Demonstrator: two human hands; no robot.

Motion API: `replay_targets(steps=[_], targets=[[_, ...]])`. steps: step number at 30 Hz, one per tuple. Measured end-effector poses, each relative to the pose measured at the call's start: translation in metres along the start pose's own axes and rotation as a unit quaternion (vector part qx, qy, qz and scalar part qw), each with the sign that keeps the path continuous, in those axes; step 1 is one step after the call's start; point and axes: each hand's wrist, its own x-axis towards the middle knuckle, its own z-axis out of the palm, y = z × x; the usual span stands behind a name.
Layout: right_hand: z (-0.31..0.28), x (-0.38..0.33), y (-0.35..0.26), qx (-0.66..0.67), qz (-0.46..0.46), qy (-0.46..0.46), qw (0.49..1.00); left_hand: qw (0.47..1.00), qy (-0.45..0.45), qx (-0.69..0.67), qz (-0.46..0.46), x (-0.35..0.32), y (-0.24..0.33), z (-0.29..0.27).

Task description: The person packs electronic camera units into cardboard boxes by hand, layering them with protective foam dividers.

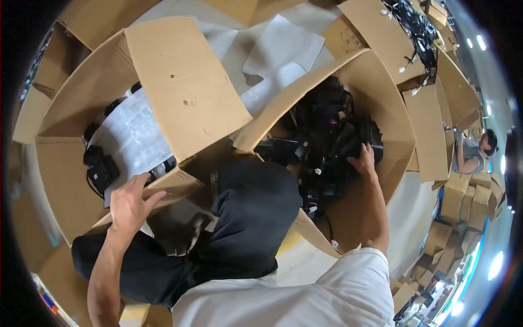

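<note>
My left hand (129, 203) grips the near rim of an open cardboard box (180, 87) on my left, fingers curled over its edge. That box holds black devices (99, 166) under a white foam sheet (131, 136). Reaching into a second open cardboard box (395, 109) on my right, my right hand (364, 159) closes on one black device in a pile of black devices with cables (327, 136). My knee in dark trousers (250, 212) sits between the two boxes.
White foam sheets (283, 49) lie on the floor beyond the boxes. More cardboard boxes (457, 98), one holding black cables (417, 27), stand at the upper right. Another person (474, 152) works at the far right beside stacked small cartons (463, 201).
</note>
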Motion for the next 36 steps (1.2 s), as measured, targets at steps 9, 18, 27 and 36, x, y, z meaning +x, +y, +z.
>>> replay_targets(steps=[9,18,27,36], targets=[[0.003,-0.024,-0.030,-0.121,0.013,0.056,0.991,0.999,0.007,0.035,-0.002,0.005,0.010,-0.002],[-0.184,-0.038,-0.120,0.468,0.049,-0.005,0.882,0.997,-0.047,0.043,-0.036,-0.009,0.007,-0.020],[-0.335,-0.133,-0.373,0.587,-0.192,-0.073,0.783,0.833,0.222,-0.494,0.112,0.050,0.136,-0.060],[-0.355,-0.204,-0.532,0.144,-0.563,0.335,0.742,0.694,0.373,-0.615,-0.015,-0.009,0.012,-0.160]])
